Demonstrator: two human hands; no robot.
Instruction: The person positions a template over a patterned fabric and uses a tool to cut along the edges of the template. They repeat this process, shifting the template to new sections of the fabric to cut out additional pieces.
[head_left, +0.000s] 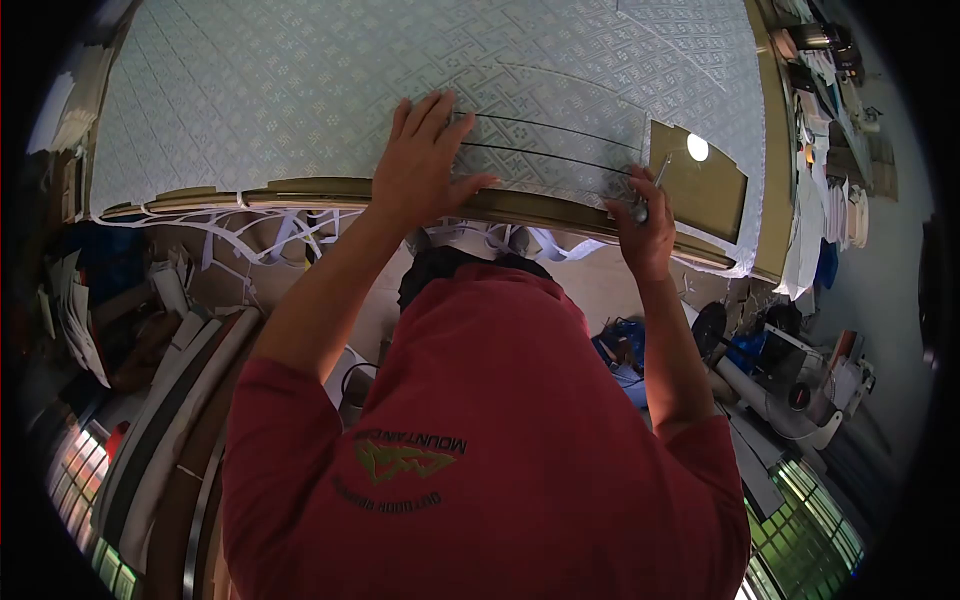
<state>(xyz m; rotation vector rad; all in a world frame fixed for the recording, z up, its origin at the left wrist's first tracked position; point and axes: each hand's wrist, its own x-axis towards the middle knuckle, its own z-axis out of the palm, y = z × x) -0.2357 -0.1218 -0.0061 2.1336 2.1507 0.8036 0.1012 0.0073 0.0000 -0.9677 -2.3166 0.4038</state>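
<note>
Pale grey-blue patterned fabric (300, 100) covers the work table, and a narrow strip of it (550, 147) lies between two dark lines near the front edge. My left hand (425, 160) rests flat on the fabric at the strip's left end, fingers spread. At the right end, my right hand (648, 225) is closed around a slim tool with a thin metal shaft (663, 172) pointing up and away. Its exact kind is hard to make out. Beside the right hand, an opening in the fabric shows bare brownish board (715, 195) with a bright round glare.
White strips (285, 228) hang along the table's front edge. Long rolls of material (185, 420) lean at the lower left. Papers and tools (830, 150) line the right side, and a cluttered bench with equipment (800, 380) stands at the lower right.
</note>
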